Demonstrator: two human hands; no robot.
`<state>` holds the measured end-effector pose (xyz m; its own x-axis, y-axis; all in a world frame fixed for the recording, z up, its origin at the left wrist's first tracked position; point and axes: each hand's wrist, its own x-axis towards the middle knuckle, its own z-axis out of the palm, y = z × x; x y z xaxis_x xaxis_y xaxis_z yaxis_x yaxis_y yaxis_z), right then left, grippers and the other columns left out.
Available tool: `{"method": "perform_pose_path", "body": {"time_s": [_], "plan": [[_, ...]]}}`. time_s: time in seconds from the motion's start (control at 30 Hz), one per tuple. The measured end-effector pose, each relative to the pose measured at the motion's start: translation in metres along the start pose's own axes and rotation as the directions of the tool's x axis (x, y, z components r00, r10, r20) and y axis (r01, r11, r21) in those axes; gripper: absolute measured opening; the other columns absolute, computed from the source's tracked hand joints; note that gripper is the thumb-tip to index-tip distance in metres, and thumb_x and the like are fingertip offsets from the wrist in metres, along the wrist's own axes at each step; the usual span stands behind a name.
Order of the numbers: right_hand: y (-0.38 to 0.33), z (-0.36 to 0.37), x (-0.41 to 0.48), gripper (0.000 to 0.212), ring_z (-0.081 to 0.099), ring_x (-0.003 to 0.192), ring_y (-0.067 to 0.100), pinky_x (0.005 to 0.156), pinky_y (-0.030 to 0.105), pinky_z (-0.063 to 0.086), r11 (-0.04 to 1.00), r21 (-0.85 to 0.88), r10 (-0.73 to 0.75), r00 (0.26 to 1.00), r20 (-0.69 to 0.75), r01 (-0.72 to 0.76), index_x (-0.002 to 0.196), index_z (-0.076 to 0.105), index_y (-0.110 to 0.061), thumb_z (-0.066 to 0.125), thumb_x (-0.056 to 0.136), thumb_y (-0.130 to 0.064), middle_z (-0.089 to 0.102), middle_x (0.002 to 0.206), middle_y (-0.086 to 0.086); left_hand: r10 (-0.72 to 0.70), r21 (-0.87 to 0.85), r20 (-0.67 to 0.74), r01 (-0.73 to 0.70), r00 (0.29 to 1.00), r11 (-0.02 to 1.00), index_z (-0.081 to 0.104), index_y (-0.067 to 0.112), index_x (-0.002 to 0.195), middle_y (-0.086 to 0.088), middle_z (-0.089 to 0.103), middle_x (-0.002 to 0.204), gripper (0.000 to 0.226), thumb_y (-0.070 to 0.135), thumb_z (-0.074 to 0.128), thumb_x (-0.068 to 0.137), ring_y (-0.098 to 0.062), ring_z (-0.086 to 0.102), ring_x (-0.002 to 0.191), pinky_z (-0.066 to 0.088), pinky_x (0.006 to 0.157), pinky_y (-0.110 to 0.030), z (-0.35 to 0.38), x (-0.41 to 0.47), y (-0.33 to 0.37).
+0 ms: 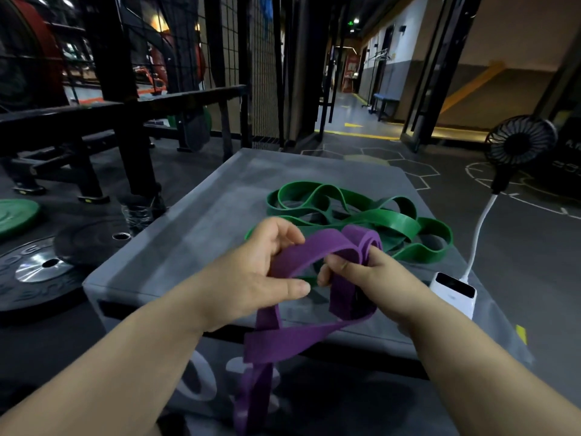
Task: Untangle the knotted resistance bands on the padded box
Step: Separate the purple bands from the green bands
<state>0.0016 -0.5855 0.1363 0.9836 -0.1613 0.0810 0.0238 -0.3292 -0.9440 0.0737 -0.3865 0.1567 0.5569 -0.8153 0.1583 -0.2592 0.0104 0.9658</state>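
Note:
A wide purple resistance band (301, 251) is held above the near part of the grey padded box (201, 221). My left hand (251, 272) grips its arched strip from the left, fingers curled over the top. My right hand (364, 275) pinches the folded loops of the same band on the right. The rest of the purple band hangs down over the box's front edge, twisted. A green resistance band (361, 215) lies in tangled loops on the box top behind my hands; part of it is hidden by them.
A white power bank (454, 292) sits on the box's right edge, with a cable rising to a small black fan (515, 146). Weight plates (41, 265) lie on the floor at left, below a black rack (125, 146). A corridor opens ahead.

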Motion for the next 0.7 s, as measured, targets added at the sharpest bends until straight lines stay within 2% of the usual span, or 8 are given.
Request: {"method": "perform_pose_path", "body": {"time_s": [0.07,0.13,0.2,0.3,0.4,0.5,0.6,0.7], "plan": [[0.0,0.0,0.0,0.019,0.068,0.08,0.019,0.078,0.029,0.055,0.988,0.153,0.037,0.999,-0.008,-0.035,0.083,0.07,-0.002,0.06,0.093,-0.014,0.074,0.084,0.012,-0.028,0.13,-0.035,0.032,0.999,0.991,0.047,0.021,0.115,0.004,0.058,0.114,0.038,0.008,0.068,0.086,-0.003,0.059,0.105,0.047,0.092,-0.016,0.002,-0.002,-0.002],[-0.001,0.002,0.0,0.01,0.069,0.077,0.021,0.076,0.03,0.057,0.96,0.271,0.068,0.998,0.005,-0.066,0.081,0.068,-0.005,0.062,0.089,-0.005,0.073,0.078,0.011,0.001,0.199,-0.082,0.015,0.997,0.98,0.054,0.025,0.112,0.007,0.06,0.114,0.026,0.011,0.06,0.092,0.002,0.058,0.106,0.046,0.092,-0.013,0.001,-0.001,-0.003],[0.001,0.003,-0.002,0.003,0.067,0.071,0.021,0.071,0.028,0.057,0.958,0.277,0.049,0.995,0.088,-0.072,0.085,0.066,-0.006,0.066,0.087,-0.003,0.071,0.073,0.011,0.048,0.28,-0.127,-0.011,0.991,0.96,0.062,0.029,0.105,0.008,0.064,0.11,0.016,0.018,0.056,0.095,-0.005,0.062,0.097,0.049,0.086,-0.018,-0.001,0.0,-0.004],[0.003,0.003,-0.006,0.014,0.066,0.072,0.02,0.072,0.028,0.055,0.965,0.238,0.042,0.957,0.287,-0.114,0.091,0.064,-0.007,0.065,0.078,-0.012,0.068,0.074,0.011,0.118,0.268,-0.231,-0.053,0.966,0.962,0.07,0.026,0.092,0.005,0.069,0.099,0.018,0.033,0.054,0.093,-0.011,0.064,0.092,0.048,0.086,-0.026,-0.004,0.003,-0.005],[0.003,0.005,-0.009,0.014,0.065,0.078,0.018,0.077,0.027,0.051,0.978,0.168,0.034,0.88,0.473,-0.128,0.096,0.062,-0.007,0.061,0.083,-0.009,0.07,0.08,0.008,0.096,0.048,-0.242,-0.087,0.965,0.995,0.072,0.024,0.082,0.003,0.07,0.082,0.019,0.036,0.058,0.088,-0.011,0.064,0.084,0.048,0.084,-0.023,-0.005,0.006,-0.005],[-0.001,0.005,-0.013,0.015,0.065,0.086,0.02,0.085,0.029,0.049,0.986,0.129,-0.003,0.754,0.657,-0.108,0.101,0.061,-0.007,0.058,0.088,-0.002,0.069,0.087,0.01,-0.004,-0.23,-0.173,-0.036,0.985,0.973,0.066,0.013,0.075,0.0,0.06,0.068,0.021,0.031,0.06,0.084,-0.008,0.055,0.065,0.045,0.067,-0.018,0.0,0.007,-0.004],[-0.005,0.005,-0.016,0.016,0.059,0.093,0.032,0.092,0.044,0.044,0.969,0.233,-0.12,0.666,0.736,-0.082,0.099,0.061,-0.003,0.06,0.084,0.003,0.065,0.091,0.016,-0.058,-0.321,-0.169,0.001,0.984,0.947,0.057,0.011,0.071,0.002,0.054,0.058,0.02,0.03,0.057,0.076,-0.006,0.047,0.053,0.042,0.055,-0.014,0.007,0.009,-0.007],[-0.009,0.004,-0.013,0.019,0.055,0.092,0.036,0.091,0.048,0.041,0.94,0.339,-0.247,0.63,0.736,-0.028,0.094,0.063,-0.005,0.07,0.076,-0.002,0.067,0.09,0.012,-0.09,-0.331,-0.206,0.018,0.974,0.943,0.06,0.011,0.072,0.001,0.058,0.063,0.019,0.03,0.059,0.074,-0.006,0.053,0.057,0.046,0.058,-0.014,0.011,0.014,-0.013]]}}
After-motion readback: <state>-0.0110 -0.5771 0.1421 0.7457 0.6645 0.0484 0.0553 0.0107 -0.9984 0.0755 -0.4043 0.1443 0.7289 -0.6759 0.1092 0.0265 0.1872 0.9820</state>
